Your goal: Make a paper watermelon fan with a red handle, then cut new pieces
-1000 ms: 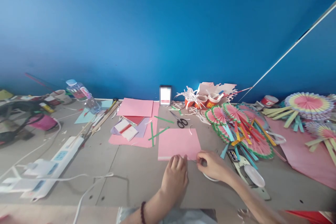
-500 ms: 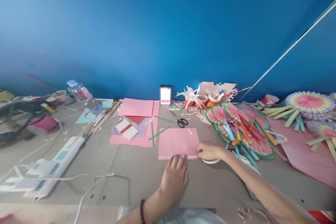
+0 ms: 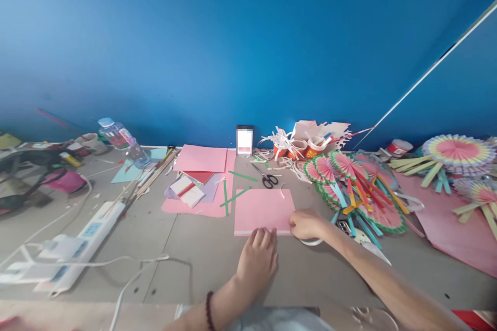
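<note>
A pink sheet of paper [image 3: 264,210] lies flat in front of me, with a thin white strip of tape [image 3: 243,232] along its near edge. My left hand [image 3: 257,258] presses on that edge from above, fingertips side by side on the strip. At the sheet's near right corner, my right hand [image 3: 306,223] is closed in a pinch on white tape. A white curved band of the tape roll [image 3: 311,242] shows below those fingers; the rest is hidden. Black-handled scissors [image 3: 269,180] lie just beyond the sheet.
Pleated paper fans [image 3: 359,191] are heaped to the right. Green strips [image 3: 225,198] and stacked paper [image 3: 202,159] lie to the left. A bottle [image 3: 126,142] leans farther left, near a power strip [image 3: 87,248] with trailing cables. Red cups [image 3: 314,149] stand by the blue wall.
My right hand has shifted slightly left at the sheet's corner, and less of the tape roll shows. My left hand stays in place on the edge.
</note>
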`<state>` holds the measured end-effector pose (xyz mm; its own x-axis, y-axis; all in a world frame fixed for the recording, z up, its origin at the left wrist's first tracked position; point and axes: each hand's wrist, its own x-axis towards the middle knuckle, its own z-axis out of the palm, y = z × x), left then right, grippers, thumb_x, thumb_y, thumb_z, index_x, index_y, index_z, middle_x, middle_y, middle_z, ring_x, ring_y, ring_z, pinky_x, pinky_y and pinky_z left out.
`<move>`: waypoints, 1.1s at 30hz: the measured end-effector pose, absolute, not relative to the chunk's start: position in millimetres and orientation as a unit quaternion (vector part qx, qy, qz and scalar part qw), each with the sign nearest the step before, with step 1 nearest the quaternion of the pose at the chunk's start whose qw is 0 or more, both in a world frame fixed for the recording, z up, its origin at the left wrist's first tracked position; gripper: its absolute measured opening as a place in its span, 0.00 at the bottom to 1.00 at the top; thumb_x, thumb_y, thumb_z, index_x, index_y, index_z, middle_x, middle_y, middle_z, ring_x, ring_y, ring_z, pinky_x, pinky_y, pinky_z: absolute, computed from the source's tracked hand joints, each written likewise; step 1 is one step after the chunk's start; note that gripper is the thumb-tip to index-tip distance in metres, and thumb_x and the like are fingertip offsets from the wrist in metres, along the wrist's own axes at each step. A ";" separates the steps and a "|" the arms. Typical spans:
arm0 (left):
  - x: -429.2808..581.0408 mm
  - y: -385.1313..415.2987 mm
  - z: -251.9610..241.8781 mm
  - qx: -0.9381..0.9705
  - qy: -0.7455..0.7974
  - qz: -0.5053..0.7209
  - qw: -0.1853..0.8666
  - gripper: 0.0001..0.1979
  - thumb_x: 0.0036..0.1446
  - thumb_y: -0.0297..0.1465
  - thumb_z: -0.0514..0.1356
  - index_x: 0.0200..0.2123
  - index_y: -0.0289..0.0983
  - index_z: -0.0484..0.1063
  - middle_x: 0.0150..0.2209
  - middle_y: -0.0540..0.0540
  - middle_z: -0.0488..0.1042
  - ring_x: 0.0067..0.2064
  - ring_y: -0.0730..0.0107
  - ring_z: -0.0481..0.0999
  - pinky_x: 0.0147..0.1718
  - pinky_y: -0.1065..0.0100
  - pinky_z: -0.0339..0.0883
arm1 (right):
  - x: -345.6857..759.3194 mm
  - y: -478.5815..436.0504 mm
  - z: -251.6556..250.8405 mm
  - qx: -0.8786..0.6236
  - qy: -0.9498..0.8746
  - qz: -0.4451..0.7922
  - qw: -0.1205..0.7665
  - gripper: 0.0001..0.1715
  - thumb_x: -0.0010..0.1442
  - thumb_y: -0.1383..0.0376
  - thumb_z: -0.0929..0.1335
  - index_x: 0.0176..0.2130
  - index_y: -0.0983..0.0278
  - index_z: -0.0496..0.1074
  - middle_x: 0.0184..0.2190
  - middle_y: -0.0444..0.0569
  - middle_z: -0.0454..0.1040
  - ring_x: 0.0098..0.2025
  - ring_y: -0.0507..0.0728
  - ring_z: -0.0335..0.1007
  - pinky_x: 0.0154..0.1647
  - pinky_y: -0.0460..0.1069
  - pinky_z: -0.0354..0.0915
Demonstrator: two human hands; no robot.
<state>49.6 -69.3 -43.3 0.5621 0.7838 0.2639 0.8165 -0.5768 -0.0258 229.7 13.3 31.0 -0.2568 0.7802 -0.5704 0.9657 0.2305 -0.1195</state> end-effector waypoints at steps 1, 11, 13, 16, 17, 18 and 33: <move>49.4 -69.4 -42.4 -0.881 -0.454 -0.114 0.073 0.26 0.59 0.37 0.53 0.58 0.31 0.61 0.49 0.40 0.71 0.51 0.61 0.64 0.51 0.60 0.59 | 229.1 13.5 31.2 0.576 0.757 -0.232 0.203 0.13 0.47 0.67 0.65 0.30 0.63 0.79 0.34 0.56 0.79 0.34 0.61 0.74 0.28 0.47 0.57; 50.8 -69.4 -44.7 -0.885 -0.447 -0.114 0.056 0.24 0.59 0.34 0.53 0.58 0.32 0.62 0.52 0.40 0.69 0.54 0.60 0.63 0.53 0.59 0.58 | 217.7 9.4 43.3 0.584 0.749 -0.218 0.224 0.16 0.49 0.68 0.65 0.35 0.67 0.79 0.38 0.61 0.78 0.37 0.63 0.75 0.31 0.49 0.61; 53.7 -69.4 -45.1 -0.889 -0.444 -0.106 0.049 0.23 0.59 0.32 0.52 0.57 0.34 0.63 0.54 0.40 0.68 0.55 0.60 0.63 0.53 0.58 0.59 | 216.3 8.9 43.6 0.585 0.749 -0.214 0.226 0.15 0.49 0.68 0.65 0.35 0.67 0.79 0.37 0.62 0.78 0.38 0.64 0.75 0.31 0.49 0.61; 59.8 -70.2 -43.4 -0.886 -0.452 -0.100 0.039 0.22 0.58 0.29 0.53 0.56 0.34 0.64 0.54 0.40 0.68 0.54 0.61 0.64 0.52 0.59 0.60 | 214.9 7.6 43.3 0.585 0.751 -0.209 0.225 0.15 0.50 0.66 0.65 0.36 0.66 0.79 0.37 0.62 0.78 0.38 0.64 0.75 0.31 0.49 0.61; 62.2 -70.7 -42.6 -0.884 -0.454 -0.102 0.039 0.22 0.57 0.28 0.54 0.55 0.33 0.64 0.53 0.39 0.68 0.54 0.61 0.64 0.52 0.59 0.61 | 214.5 7.0 43.3 0.584 0.753 -0.207 0.223 0.15 0.51 0.66 0.65 0.36 0.66 0.79 0.37 0.62 0.78 0.38 0.64 0.75 0.32 0.49 0.61; 64.6 -71.3 -41.9 -0.884 -0.453 -0.106 0.040 0.22 0.57 0.28 0.54 0.55 0.31 0.65 0.52 0.38 0.68 0.54 0.61 0.64 0.52 0.60 0.61 | 214.2 6.2 43.5 0.582 0.755 -0.205 0.221 0.15 0.51 0.66 0.65 0.36 0.66 0.79 0.37 0.62 0.78 0.38 0.64 0.74 0.32 0.50 0.61; 74.9 -72.7 -51.3 -0.887 -0.437 -0.131 0.077 0.22 0.58 0.36 0.54 0.55 0.34 0.66 0.48 0.42 0.70 0.51 0.61 0.64 0.53 0.58 0.57 | 251.1 -1.4 49.8 0.550 0.781 -0.253 0.155 0.11 0.44 0.66 0.66 0.32 0.63 0.72 0.35 0.49 0.75 0.35 0.57 0.69 0.30 0.46 0.55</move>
<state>74.9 -72.7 -51.3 0.5842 0.7541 0.3002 0.7947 -0.6066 -0.0227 251.1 -1.4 49.8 -0.3481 0.7801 -0.5198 0.9368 0.2681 -0.2249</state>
